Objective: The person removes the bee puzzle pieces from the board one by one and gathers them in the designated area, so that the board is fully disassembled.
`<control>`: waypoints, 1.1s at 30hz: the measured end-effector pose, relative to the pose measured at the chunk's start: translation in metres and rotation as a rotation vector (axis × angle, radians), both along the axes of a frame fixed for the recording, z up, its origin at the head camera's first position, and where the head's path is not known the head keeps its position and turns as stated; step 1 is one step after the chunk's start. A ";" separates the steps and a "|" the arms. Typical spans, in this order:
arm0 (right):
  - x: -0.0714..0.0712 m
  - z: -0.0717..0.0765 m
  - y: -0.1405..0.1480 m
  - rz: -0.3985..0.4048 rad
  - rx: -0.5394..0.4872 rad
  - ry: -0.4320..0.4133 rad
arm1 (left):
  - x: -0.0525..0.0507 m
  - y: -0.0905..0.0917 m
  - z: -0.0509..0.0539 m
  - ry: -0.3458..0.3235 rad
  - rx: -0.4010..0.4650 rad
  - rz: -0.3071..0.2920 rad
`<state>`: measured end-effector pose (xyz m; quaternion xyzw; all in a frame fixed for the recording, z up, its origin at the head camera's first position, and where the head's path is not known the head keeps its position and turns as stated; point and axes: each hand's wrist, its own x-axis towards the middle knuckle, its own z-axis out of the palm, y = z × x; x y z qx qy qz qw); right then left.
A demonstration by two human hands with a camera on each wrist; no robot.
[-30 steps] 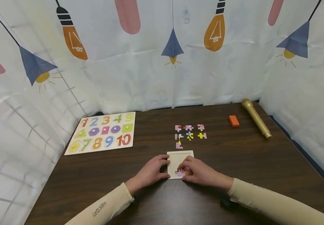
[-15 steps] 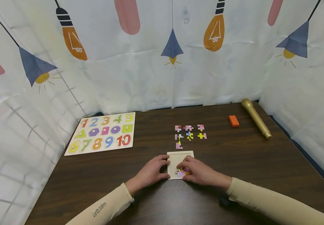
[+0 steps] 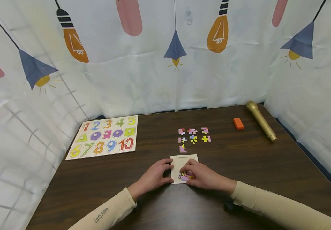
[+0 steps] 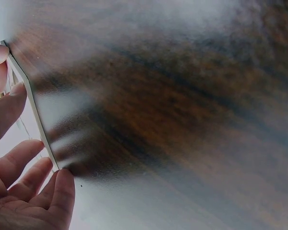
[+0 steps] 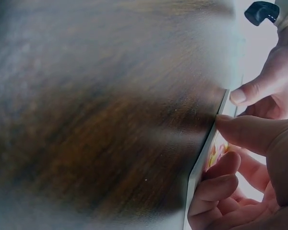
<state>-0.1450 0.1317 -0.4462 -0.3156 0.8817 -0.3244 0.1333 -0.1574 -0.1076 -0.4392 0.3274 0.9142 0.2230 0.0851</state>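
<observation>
A small pale wooden puzzle tray [image 3: 175, 162] lies near the table's front, in the head view. My left hand [image 3: 154, 176] holds its left edge, fingers spread along the side and thumb at the near corner. Inside the tray's near right part lie pink and yellow jigsaw pieces [image 3: 184, 178], partly covered by my right hand [image 3: 203, 175]. Its curled fingers hold a jigsaw piece down there, mostly hidden under them. In the right wrist view the right thumb [image 5: 249, 132] touches the tray's near edge. Beyond the tray several loose jigsaw pieces [image 3: 193, 139] lie in rows.
A number puzzle board [image 3: 103, 136] lies at the left of the dark wooden table [image 3: 240, 166]. Toward the back right are an orange block [image 3: 238, 124] and a gold microphone [image 3: 260, 121]. A printed curtain [image 3: 142, 80] hangs around the table's back and sides.
My right hand has shifted slightly left over the pieces in the tray. My left hand stays at the tray's edge, and the loose pieces lie as before.
</observation>
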 end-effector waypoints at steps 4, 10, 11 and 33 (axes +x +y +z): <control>0.000 0.000 0.000 0.006 -0.006 -0.008 | 0.000 0.000 0.000 0.005 0.002 -0.001; 0.000 0.000 0.000 0.004 0.003 -0.013 | 0.000 0.000 0.001 0.001 -0.008 0.002; 0.000 0.000 0.001 0.003 0.003 -0.015 | 0.000 0.000 0.001 -0.002 -0.008 0.003; -0.002 -0.001 0.003 0.042 -0.034 0.016 | 0.000 0.000 0.000 -0.012 -0.007 -0.002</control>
